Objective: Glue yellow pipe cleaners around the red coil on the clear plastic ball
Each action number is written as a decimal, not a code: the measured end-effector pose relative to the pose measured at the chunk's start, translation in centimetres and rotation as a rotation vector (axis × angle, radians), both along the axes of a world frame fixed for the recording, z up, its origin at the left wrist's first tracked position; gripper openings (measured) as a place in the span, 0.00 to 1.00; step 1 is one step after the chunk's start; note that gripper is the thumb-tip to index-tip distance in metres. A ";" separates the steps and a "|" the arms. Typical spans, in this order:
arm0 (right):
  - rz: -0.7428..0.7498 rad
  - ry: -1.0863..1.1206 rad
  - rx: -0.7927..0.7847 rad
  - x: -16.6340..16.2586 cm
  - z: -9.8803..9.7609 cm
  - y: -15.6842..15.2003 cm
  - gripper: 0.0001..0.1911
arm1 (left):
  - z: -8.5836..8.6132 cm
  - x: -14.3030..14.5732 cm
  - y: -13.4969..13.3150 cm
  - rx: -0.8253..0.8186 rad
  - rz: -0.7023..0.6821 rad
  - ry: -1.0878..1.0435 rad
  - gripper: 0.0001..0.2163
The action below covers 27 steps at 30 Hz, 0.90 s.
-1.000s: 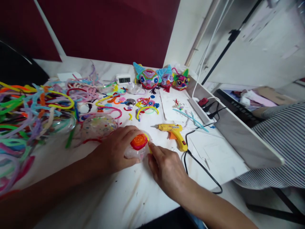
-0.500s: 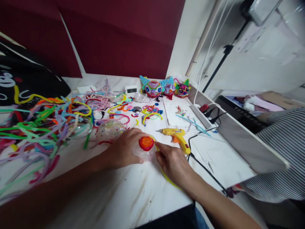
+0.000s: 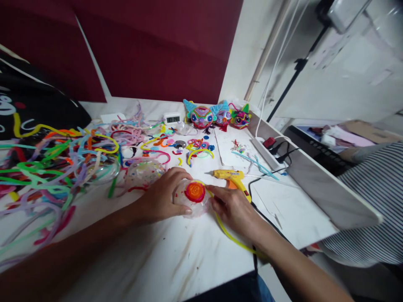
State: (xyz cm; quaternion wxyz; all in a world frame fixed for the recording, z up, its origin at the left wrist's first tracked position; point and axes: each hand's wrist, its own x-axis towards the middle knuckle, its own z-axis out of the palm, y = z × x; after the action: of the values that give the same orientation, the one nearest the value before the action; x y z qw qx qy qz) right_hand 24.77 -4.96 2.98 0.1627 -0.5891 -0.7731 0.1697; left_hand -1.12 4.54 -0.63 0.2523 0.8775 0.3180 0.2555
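Nearest the wearer, a yellow pipe cleaner (image 3: 227, 234) arcs over the white table (image 3: 163, 260) and passes beneath the right forearm. Its loose tail, scarcely visible one second ago and short half a second ago, now shows at much greater length. Just beyond it, the clear dome (image 3: 197, 209) rests on the table, its left side clamped between the thumb and fingers of the left hand (image 3: 162, 195); red specks now show on its flank. The orange-and-red coil (image 3: 195, 191) sits on top. The right hand (image 3: 234, 205) has its index finger extended to the coil's right edge, the others curled; whether the thumb pinches the strip is hidden. The change suggests that only a short part of the strip lies against the coil, most being free. Farther off lie a yellow glue gun (image 3: 229, 173), partly behind the right hand, and a speckled clear ball (image 3: 147, 172), left of the dome. Three decorated heads (image 3: 201, 117) stand at the back.
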 end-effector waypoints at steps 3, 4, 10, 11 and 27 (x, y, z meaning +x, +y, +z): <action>-0.008 0.022 0.023 -0.2 -0.4 -0.4 0.28 | -0.7 -0.1 0.0 -0.029 -0.059 0.002 0.38; -0.009 0.036 0.025 -0.2 -0.6 -0.5 0.29 | -0.8 -0.1 0.1 -0.044 -0.077 0.008 0.38; -0.016 0.088 -0.026 -0.2 -0.2 -0.3 0.30 | -1.3 -0.2 0.3 -0.008 -0.117 0.002 0.35; -0.016 0.085 -0.042 -0.2 0.1 -0.1 0.29 | -1.6 -0.1 0.1 0.013 -0.102 0.000 0.36; -0.048 0.259 -0.014 -0.1 -0.6 -0.3 0.24 | -2.4 1.5 -3.1 0.161 0.148 -0.044 0.30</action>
State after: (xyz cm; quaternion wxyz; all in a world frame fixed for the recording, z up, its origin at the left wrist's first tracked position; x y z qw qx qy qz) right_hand 24.65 -5.22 2.35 0.2612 -0.5815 -0.7302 0.2459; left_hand 0.36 1.43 -2.98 0.1683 0.8632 0.3547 0.3174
